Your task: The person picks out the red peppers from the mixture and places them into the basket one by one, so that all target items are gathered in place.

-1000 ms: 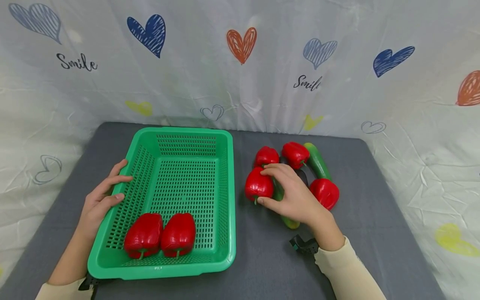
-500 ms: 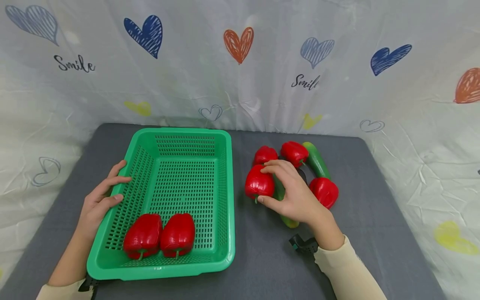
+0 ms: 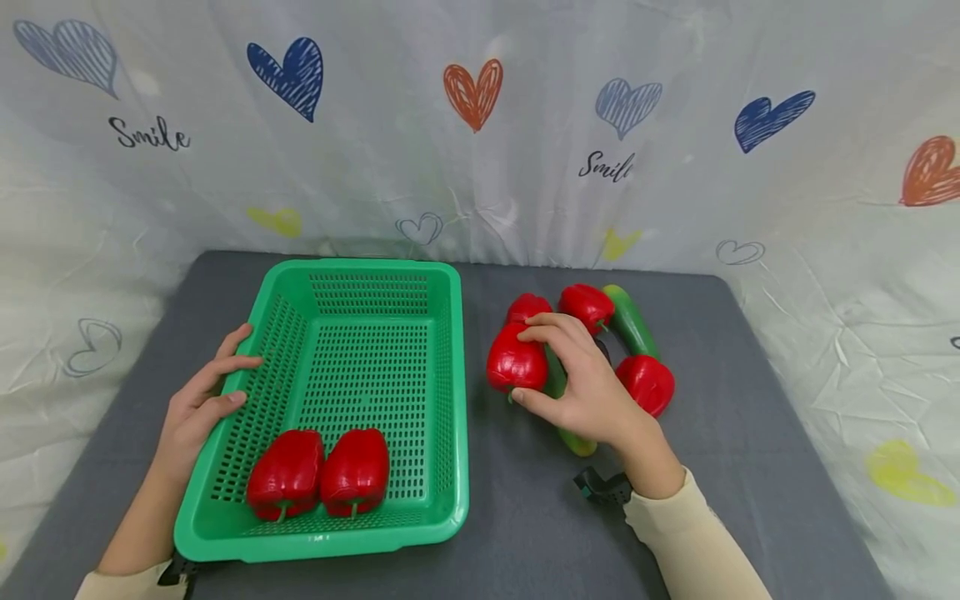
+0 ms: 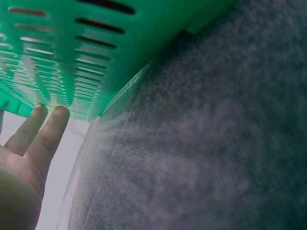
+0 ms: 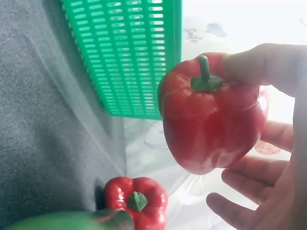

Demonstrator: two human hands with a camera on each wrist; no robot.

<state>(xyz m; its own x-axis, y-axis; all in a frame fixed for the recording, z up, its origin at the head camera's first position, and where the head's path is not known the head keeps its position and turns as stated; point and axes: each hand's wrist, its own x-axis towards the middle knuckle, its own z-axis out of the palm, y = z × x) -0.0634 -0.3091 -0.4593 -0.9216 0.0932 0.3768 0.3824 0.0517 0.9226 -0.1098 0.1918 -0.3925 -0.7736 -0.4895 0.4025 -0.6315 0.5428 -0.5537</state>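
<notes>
In the head view my right hand (image 3: 581,383) holds a red bell pepper (image 3: 517,358) between thumb and fingers. The right wrist view shows this pepper (image 5: 211,115) lifted, its green stem toward the camera. My left hand (image 3: 198,400) holds the left rim of a green plastic basket (image 3: 463,375), thumb and index finger over the edge. From the left wrist, two straight fingers touch the basket's outer wall (image 4: 53,72). Inside the basket, at its near end, two red bell peppers lie side by side, a left one (image 3: 287,475) and a right one (image 3: 356,472).
Beyond the held pepper sit two red peppers, one (image 3: 528,307) partly covered and another (image 3: 587,307). A third pepper (image 3: 647,385) lies right of the hand. One cucumber (image 3: 632,323) is behind; another (image 3: 577,442) runs under the hand. A dark item there is mostly hidden.
My right hand has risen slightly with the bell pepper, which now covers more of the pepper behind it. The left hand and the basket have stayed in place.
</notes>
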